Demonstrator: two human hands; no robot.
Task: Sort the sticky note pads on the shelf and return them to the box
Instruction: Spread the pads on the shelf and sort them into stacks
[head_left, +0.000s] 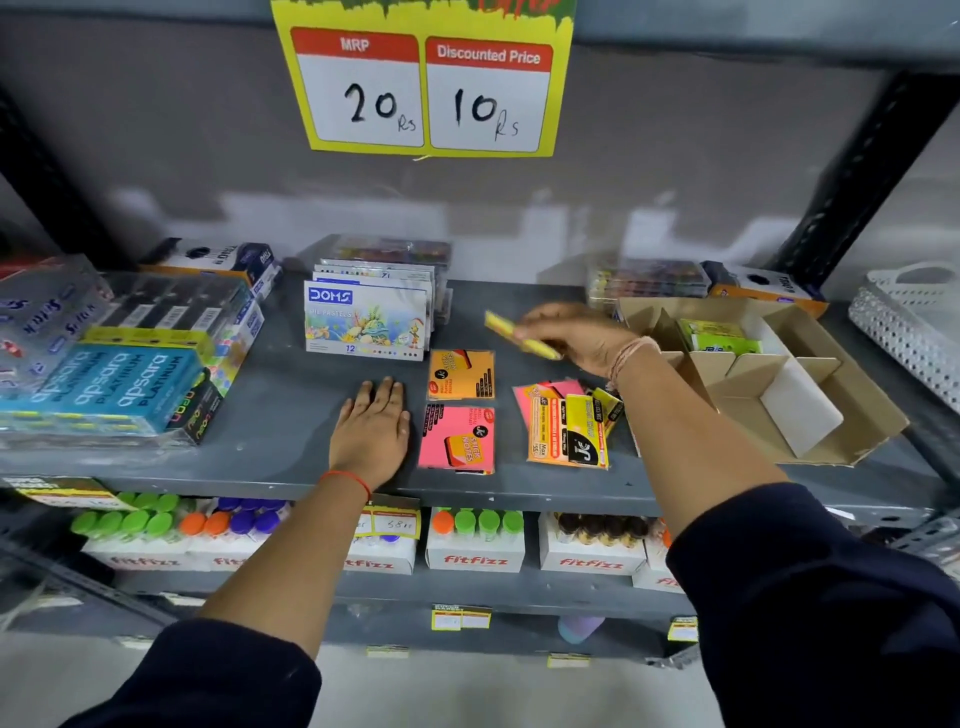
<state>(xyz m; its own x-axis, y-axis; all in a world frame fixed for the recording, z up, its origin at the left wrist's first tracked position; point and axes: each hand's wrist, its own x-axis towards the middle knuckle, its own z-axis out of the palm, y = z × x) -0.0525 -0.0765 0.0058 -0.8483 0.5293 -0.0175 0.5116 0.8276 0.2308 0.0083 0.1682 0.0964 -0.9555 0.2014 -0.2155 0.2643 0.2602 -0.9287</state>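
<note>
left hand (373, 427) flat and spread on the grey shelf (270, 415), holding nothing | orange pad (461, 374) and pink pad (457, 439) just right of it | right hand (574, 332) grip closed on thin yellow sticky pad (519, 335), long axis slanting down-right | divided cardboard box (852, 415) lies right of that hand, nearer it
</note>
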